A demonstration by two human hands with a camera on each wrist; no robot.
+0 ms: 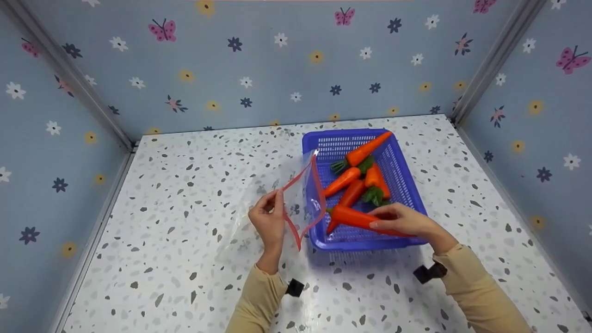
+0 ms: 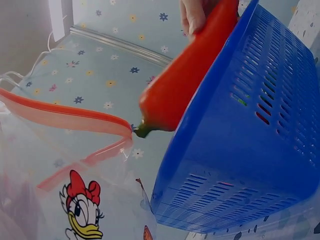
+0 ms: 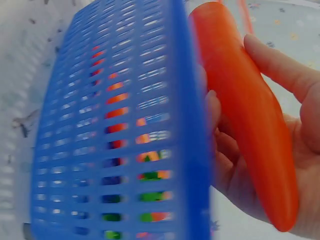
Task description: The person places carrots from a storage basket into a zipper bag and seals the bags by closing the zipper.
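Pinching the bag rim (image 1: 319, 185), likely to keep it gaping, left hand (image 1: 270, 219) sits at nine o'clock of the basket (image 1: 365, 245), right hand (image 1: 407, 219) gripping a red pepper (image 1: 351, 216).

No texts, labels, brands, numbers or signs can be read in any of the views.
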